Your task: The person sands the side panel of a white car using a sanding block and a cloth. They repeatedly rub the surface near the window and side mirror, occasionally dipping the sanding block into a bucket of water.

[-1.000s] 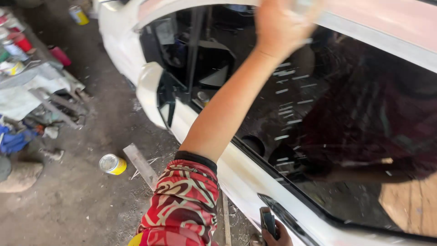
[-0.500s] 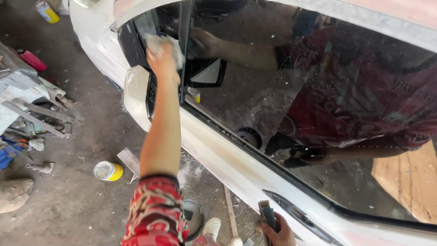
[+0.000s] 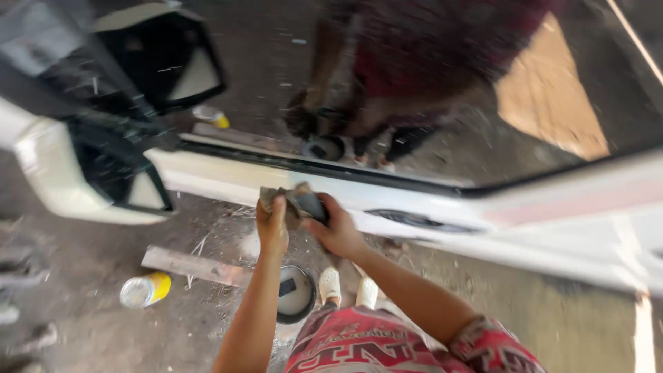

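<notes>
Clothing: a red patterned shirt [image 3: 387,345] fills the bottom edge, cut off by the frame.
Left hand [image 3: 271,224]: fingers closed on one end of a crumpled grey cloth [image 3: 282,198], held up in front of the white car door [image 3: 428,207].
Right hand [image 3: 335,228]: fingers curled around a small dark object [image 3: 309,206], blurred, possibly a sanding block; it touches the cloth.
Cloth look: rumpled, dull grey-brown, bunched between both hands just below the window's lower edge.
Below the hands: a round metal bowl [image 3: 295,295] and pale shoes [image 3: 331,284] on the ground.
Ground: dusty grey concrete floor [image 3: 90,331] with a flat wooden strip [image 3: 197,266] and a yellow-capped can [image 3: 145,290] lying on its side.
Farther: a dark tinted window [image 3: 442,90] reflecting the person; a white side mirror [image 3: 90,179] at the left.
</notes>
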